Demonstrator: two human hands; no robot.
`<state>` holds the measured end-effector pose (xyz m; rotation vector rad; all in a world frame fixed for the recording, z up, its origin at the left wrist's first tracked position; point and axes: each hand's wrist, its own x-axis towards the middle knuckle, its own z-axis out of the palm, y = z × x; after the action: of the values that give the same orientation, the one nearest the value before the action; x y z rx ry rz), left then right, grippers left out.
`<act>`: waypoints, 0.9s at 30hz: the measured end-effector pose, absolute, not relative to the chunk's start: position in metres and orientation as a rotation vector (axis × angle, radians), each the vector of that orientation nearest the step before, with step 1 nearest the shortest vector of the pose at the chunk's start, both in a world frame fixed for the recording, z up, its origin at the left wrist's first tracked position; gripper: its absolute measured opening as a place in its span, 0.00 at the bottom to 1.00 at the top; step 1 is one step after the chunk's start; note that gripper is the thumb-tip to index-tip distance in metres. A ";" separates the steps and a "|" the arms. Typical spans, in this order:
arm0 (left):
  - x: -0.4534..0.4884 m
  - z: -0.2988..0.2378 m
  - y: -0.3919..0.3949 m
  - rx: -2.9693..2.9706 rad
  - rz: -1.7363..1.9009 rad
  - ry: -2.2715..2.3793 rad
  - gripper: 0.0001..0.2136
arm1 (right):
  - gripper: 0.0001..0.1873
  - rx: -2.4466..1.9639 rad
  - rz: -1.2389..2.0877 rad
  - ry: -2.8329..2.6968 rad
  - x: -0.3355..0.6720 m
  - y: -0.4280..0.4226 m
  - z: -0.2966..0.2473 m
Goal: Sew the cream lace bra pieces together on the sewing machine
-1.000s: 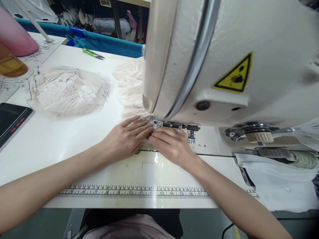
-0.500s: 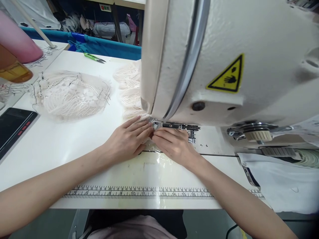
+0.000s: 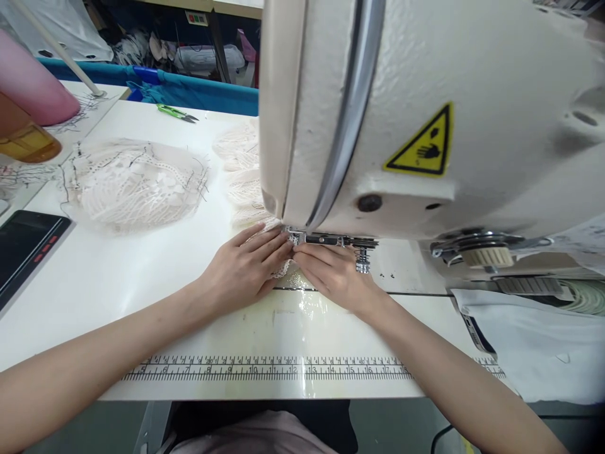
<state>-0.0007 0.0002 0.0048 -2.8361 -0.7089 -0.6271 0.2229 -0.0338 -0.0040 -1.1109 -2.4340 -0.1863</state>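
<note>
The machine (image 3: 416,69) has a pebbled, painted surface; its spring (image 3: 362,261) is shiny metal and its knob (image 3: 486,257) ribbed, matt, plastic-looking. The lace (image 3: 243,186) is sheer openwork cloth. The table (image 3: 123,271) is smooth, glossy. The snips (image 3: 178,113) pair plastic-looking handles (image 3: 167,110) with metal blades (image 3: 190,118). The sheet (image 3: 539,359) is matt cloth.

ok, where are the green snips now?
Head view, upper left: the snips lie on the white table, beyond the loose lace bundle and just in front of the blue cloth.
</note>
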 end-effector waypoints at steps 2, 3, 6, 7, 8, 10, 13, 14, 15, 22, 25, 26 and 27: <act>0.000 0.006 0.000 -2.825 -0.618 -0.706 0.17 | 0.10 -1.116 -0.201 -2.427 0.224 -0.033 -0.003; 0.001 0.006 0.000 -2.820 -0.619 -0.703 0.17 | 0.10 -1.122 -0.203 -2.423 0.224 -0.033 -0.001; 0.001 0.007 0.000 -2.814 -0.614 -0.694 0.17 | 0.08 -1.143 -0.200 -2.411 0.225 -0.034 0.004; 0.001 0.007 0.000 -2.815 -0.607 -0.694 0.17 | 0.07 -1.151 -0.207 -2.407 0.225 -0.034 0.005; 0.001 0.008 0.000 -2.816 -0.601 -0.697 0.17 | 0.07 -1.160 -0.219 -2.403 0.225 -0.034 0.007; 0.001 0.008 0.001 -2.822 -0.583 -0.702 0.17 | 0.07 -1.179 -0.248 -2.399 0.225 -0.035 0.011; 0.001 0.009 0.002 -2.829 -0.567 -0.703 0.18 | 0.08 -1.191 -0.271 -2.407 0.225 -0.035 0.014; 0.001 0.009 0.002 -2.834 -0.568 -0.706 0.17 | 0.08 -1.199 -0.276 -2.410 0.225 -0.035 0.014; 0.001 0.009 0.002 -2.839 -0.572 -0.712 0.17 | 0.09 -1.206 -0.281 -2.413 0.226 -0.034 0.013; 0.002 0.009 0.001 -2.833 -0.612 -0.638 0.17 | 0.08 -1.157 -0.308 -2.316 0.230 -0.026 -0.010; -0.001 0.010 0.003 -2.800 -0.622 -0.552 0.15 | 0.10 -1.119 -0.316 -2.353 0.230 -0.027 -0.013; -0.002 0.010 0.004 -2.805 -0.620 -0.550 0.15 | 0.11 -1.118 -0.310 -2.381 0.229 -0.028 -0.011; -0.004 0.010 0.005 -2.818 -0.614 -0.556 0.16 | 0.12 -1.133 -0.288 -2.407 0.227 -0.029 -0.010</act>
<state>-0.0036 0.0047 0.0105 -2.8184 -0.5562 -0.6142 0.2274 -0.0293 -0.0096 -1.1334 -2.4067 -0.2876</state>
